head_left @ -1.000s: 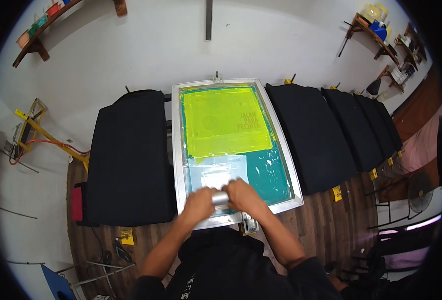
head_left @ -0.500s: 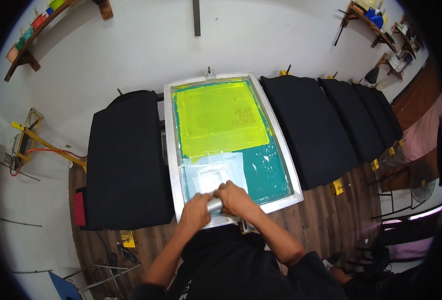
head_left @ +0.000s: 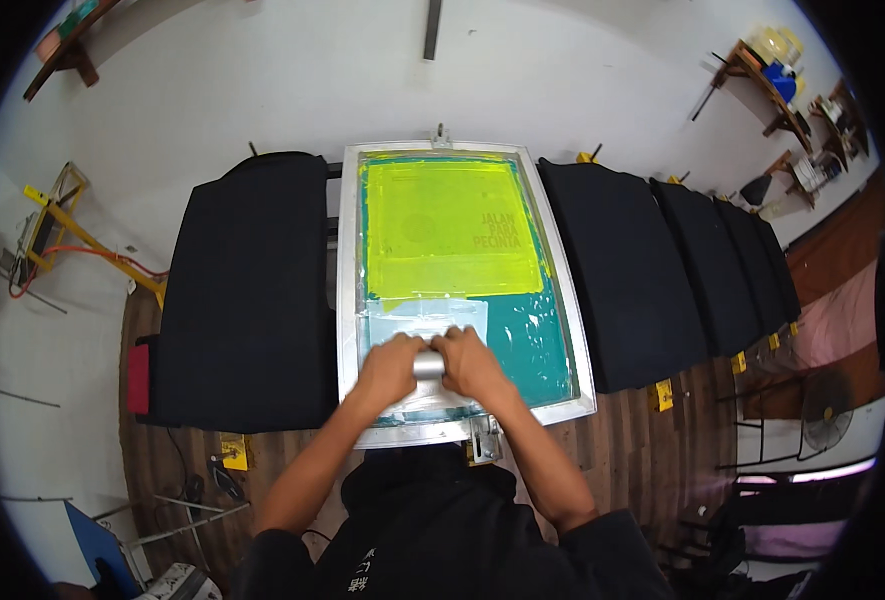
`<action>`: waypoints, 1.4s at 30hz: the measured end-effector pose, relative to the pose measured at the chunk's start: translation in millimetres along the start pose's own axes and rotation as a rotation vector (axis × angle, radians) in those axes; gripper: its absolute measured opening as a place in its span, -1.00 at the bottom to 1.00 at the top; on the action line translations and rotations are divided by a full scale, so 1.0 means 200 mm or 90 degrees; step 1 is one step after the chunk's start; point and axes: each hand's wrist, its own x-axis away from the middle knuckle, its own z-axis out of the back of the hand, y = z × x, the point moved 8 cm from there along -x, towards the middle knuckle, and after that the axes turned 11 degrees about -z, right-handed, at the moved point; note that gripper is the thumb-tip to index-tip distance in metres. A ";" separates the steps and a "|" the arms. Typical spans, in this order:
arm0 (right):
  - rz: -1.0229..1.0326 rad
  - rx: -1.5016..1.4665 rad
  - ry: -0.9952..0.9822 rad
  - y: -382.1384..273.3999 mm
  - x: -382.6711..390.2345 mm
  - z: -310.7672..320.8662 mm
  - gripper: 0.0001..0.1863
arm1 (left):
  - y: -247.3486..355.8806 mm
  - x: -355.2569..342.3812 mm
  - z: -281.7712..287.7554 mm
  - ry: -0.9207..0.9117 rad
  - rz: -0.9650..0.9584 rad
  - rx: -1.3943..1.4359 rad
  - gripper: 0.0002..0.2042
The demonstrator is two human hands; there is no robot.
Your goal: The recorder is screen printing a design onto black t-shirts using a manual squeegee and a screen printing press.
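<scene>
My left hand (head_left: 392, 368) and my right hand (head_left: 470, 365) are closed around the two ends of a silver-handled squeegee (head_left: 429, 364). It is on the near part of a screen-printing frame (head_left: 582, 398) with a pale metal rim. Under the squeegee lies a whitish patch of ink (head_left: 427, 311), left of the bare teal mesh (head_left: 532, 350). A large yellow-green area (head_left: 442, 215) with faint lettering fills the far part of the screen. My hands and the handle hide the squeegee's blade.
Black fabric-covered printing boards (head_left: 247, 290) flank the screen, one at left and several (head_left: 627, 270) at right. A metal clamp (head_left: 484, 438) sits at the frame's near edge. Wall shelves (head_left: 762, 85) hold containers. A fan (head_left: 827, 412) stands at right, a yellow stand (head_left: 102, 260) at left.
Both hands have pushed the squeegee away from me, farther up the whitish patch. My view has shifted slightly.
</scene>
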 end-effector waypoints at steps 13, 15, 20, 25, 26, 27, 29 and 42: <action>0.019 0.052 -0.055 -0.05 0.05 0.05 -0.66 | 0.07 0.03 0.06 -0.069 0.050 -0.005 -0.82; 0.019 0.047 0.014 -0.04 -0.10 0.08 -0.61 | -0.02 -0.08 0.10 -0.050 0.032 -0.004 -0.75; -0.009 0.004 0.007 -0.03 -0.03 -0.01 -0.56 | -0.05 0.02 0.01 0.009 0.002 0.009 -0.64; -0.016 0.000 -0.046 -0.09 0.37 -0.08 -0.37 | 0.21 0.35 -0.07 0.008 -0.005 -0.006 -0.62; -0.026 -0.001 -0.060 -0.10 0.41 -0.09 -0.38 | 0.24 0.38 -0.07 -0.015 0.003 0.018 -0.65; -0.029 -0.003 -0.058 -0.10 0.42 -0.06 -0.38 | 0.25 0.37 -0.05 -0.018 0.000 0.017 -0.65; -0.002 -0.031 -0.101 -0.12 0.41 -0.04 -0.56 | 0.22 0.36 -0.07 -0.097 0.062 0.096 -0.59; 0.029 0.028 0.022 0.05 0.05 -0.04 -0.59 | 0.04 0.02 -0.10 -0.043 0.001 -0.022 -0.65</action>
